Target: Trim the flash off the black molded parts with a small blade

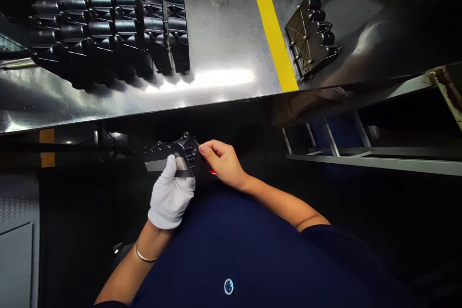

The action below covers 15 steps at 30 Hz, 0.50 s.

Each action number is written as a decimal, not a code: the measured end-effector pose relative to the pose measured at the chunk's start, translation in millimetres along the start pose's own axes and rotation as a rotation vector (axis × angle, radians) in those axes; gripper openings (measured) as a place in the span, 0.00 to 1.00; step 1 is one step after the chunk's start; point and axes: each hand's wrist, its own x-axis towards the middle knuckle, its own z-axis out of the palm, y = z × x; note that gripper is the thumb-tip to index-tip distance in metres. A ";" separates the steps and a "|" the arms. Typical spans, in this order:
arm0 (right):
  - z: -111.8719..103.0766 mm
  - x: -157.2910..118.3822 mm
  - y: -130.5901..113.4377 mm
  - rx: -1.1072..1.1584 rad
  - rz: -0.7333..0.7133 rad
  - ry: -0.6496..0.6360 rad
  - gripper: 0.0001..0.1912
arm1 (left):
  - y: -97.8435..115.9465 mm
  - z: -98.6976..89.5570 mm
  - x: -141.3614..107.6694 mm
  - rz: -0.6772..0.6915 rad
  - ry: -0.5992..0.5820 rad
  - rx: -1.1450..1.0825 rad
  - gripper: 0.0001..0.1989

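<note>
Gloved left hand grips the long black part; curled fingers of the bare right hand touch its end

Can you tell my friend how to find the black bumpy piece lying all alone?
Look at the shiny steel table and its long yellow stripe. Just right of the stripe lies a black plastic part with gold-coloured studs. Unlike the black parts packed in rows left of the stripe, it sits alone.

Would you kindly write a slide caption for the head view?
A gloved left hand holds a black moulded part while the bare right hand touches its edge.
</note>
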 end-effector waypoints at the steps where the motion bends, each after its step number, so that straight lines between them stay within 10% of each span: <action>1: 3.7 -1.9 3.8 0.008 -0.015 0.049 0.26 | -0.7 0.0 0.0 -0.013 0.021 -0.013 0.23; 6: 3.3 -1.4 9.7 -0.016 -0.098 0.201 0.26 | 0.6 0.1 -3.0 -0.071 0.050 0.021 0.22; 15: -39.4 3.8 -12.2 -0.542 -0.607 -0.119 0.18 | 8.0 8.3 -7.3 -0.009 0.055 0.027 0.21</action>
